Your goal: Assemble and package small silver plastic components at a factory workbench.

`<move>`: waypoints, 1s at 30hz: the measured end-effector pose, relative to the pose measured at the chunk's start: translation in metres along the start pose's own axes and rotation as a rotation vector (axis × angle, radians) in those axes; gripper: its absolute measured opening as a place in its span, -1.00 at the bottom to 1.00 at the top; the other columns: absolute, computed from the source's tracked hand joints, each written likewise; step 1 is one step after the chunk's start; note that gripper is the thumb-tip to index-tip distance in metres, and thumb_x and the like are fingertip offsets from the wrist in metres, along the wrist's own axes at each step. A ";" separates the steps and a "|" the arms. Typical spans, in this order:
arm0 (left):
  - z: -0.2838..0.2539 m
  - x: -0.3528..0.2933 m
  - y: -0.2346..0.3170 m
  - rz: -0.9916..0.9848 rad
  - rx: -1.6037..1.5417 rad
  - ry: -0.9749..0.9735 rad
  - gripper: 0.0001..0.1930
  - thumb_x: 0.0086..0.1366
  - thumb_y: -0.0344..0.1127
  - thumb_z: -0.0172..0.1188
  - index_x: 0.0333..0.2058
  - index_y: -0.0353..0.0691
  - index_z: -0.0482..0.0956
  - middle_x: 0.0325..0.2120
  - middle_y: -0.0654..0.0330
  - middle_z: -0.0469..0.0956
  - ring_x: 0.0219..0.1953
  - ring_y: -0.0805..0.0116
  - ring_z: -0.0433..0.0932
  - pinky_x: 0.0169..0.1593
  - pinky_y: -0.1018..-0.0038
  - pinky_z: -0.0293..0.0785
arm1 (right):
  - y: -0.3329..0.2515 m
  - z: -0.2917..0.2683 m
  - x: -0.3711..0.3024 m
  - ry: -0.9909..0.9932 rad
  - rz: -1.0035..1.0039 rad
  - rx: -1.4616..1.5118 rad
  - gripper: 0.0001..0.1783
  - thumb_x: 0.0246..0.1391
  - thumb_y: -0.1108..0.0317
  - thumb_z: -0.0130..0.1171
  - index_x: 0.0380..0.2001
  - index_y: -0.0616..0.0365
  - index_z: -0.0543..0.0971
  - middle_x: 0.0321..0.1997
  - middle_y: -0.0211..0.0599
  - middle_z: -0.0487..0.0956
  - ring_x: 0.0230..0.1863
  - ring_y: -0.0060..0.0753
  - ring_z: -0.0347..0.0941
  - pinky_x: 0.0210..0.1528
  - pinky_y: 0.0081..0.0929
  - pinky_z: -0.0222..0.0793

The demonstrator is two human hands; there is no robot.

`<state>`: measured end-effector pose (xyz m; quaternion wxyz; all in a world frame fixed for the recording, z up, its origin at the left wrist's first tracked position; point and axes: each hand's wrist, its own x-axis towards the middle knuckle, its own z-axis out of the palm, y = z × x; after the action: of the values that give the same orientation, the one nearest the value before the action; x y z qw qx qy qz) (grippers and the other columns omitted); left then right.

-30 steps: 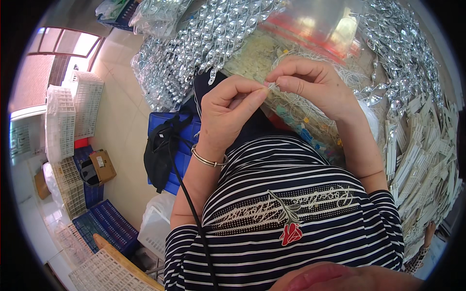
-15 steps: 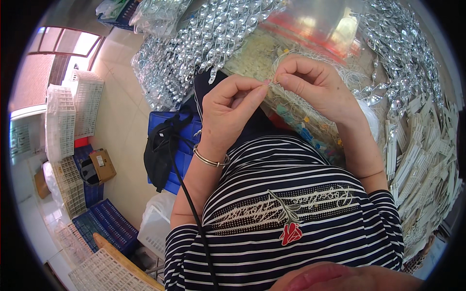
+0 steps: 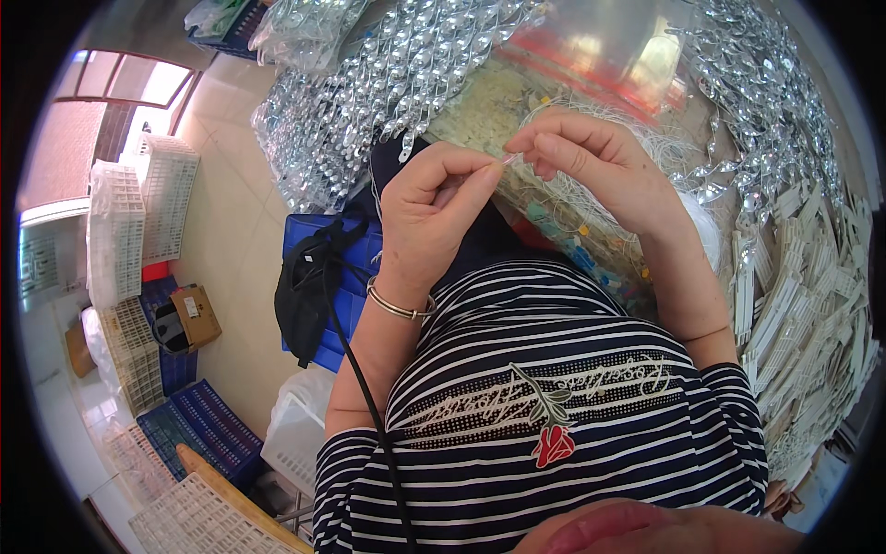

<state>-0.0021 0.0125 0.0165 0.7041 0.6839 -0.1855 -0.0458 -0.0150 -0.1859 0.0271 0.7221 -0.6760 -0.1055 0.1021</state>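
Pinching a thin clear thread (image 3: 510,159), left hand (image 3: 434,208) and right hand (image 3: 591,166) meet above silver spiral ornaments (image 3: 406,74).

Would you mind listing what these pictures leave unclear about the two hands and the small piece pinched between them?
- Head view: the tiny clear piece between the left hand and right hand is too small to identify.
- The thin white thread blurs against the clutter behind; its ends are lost.
- The silver spiral ornaments are cut off by the upper edge.
- The left palm is hidden by its curled fingers.
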 end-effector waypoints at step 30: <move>0.003 0.001 0.007 -0.154 -0.035 -0.060 -0.90 0.15 -0.54 0.18 -0.32 -0.35 0.56 -0.44 0.29 0.51 -0.42 0.61 0.43 -0.32 0.71 0.34 | -0.001 0.000 -0.002 0.047 -0.132 -0.360 -0.86 0.20 0.36 -0.01 -0.36 0.22 0.42 -0.38 -0.50 0.39 -0.31 -0.69 0.29 -0.21 -0.67 0.25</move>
<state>-0.0030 0.0100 0.0237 0.7047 0.6819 -0.1526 -0.1233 -0.0171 -0.1867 0.0279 0.5969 -0.7881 -0.1493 0.0182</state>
